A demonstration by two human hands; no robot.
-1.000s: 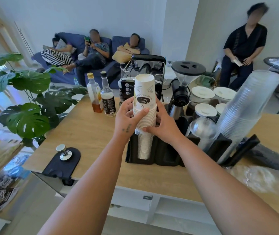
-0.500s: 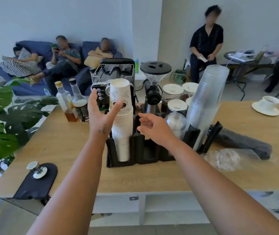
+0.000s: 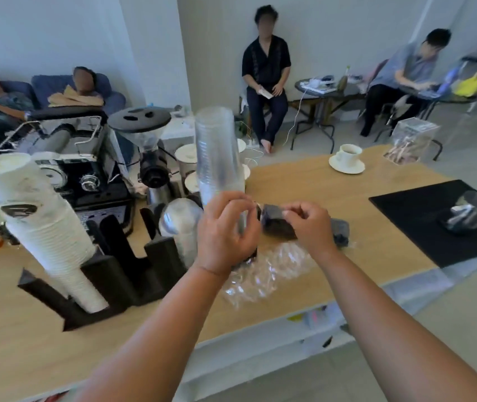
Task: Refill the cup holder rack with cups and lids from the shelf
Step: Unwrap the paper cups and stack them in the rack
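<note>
Here the dark wrapped sleeve (image 3: 275,227), likely lids, lies on the surface (image 3: 318,187) just right of the rack (image 3: 115,274), long axis running rightward. The right grip (image 3: 312,227) pinches its left end; the left grip (image 3: 225,233) curls alongside, hold unclear.

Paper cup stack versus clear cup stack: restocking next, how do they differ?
The paper cup stack is white, opaque and bears a logo; the clear cup stack is see-through and plain. The paper stack leans left at the black rack's left end; the clear one stands nearly upright, further right. Both stand in that rack.
</note>
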